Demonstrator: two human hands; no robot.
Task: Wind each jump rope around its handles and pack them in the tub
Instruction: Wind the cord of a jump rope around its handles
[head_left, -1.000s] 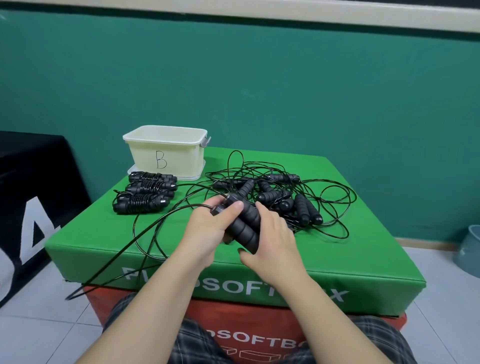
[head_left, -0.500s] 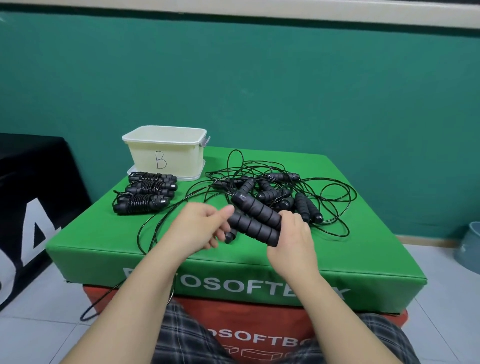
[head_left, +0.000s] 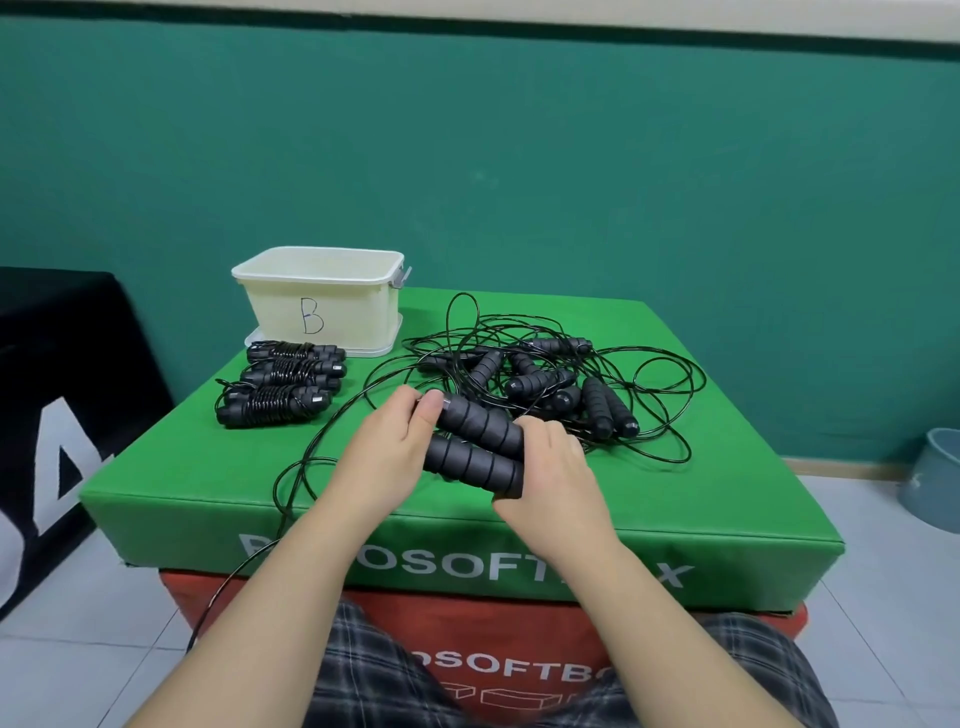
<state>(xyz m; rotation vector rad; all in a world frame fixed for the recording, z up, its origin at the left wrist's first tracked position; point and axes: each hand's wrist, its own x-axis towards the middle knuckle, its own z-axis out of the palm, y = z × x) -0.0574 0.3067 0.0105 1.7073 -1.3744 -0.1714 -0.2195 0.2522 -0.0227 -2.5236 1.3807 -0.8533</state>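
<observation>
- Sitting before you is the green foam box (head_left: 675, 499), stacked on a red box (head_left: 519, 623), with everything laid on its top.
- Your cream tub (head_left: 322, 306), marked B, stands at the far left corner.
- A tangle of loose ropes (head_left: 561, 384) sprawls on the right half.
- Three wound ropes (head_left: 280, 382) lie in a row just in front of the tub.
- Your right hand (head_left: 550, 473) grips the near ends of the two handles (head_left: 478, 441), held side by side above the box.
- Your left hand (head_left: 387, 447) pinches their far end with curled fingers, and the cord (head_left: 291, 483) trails off the front edge.
</observation>
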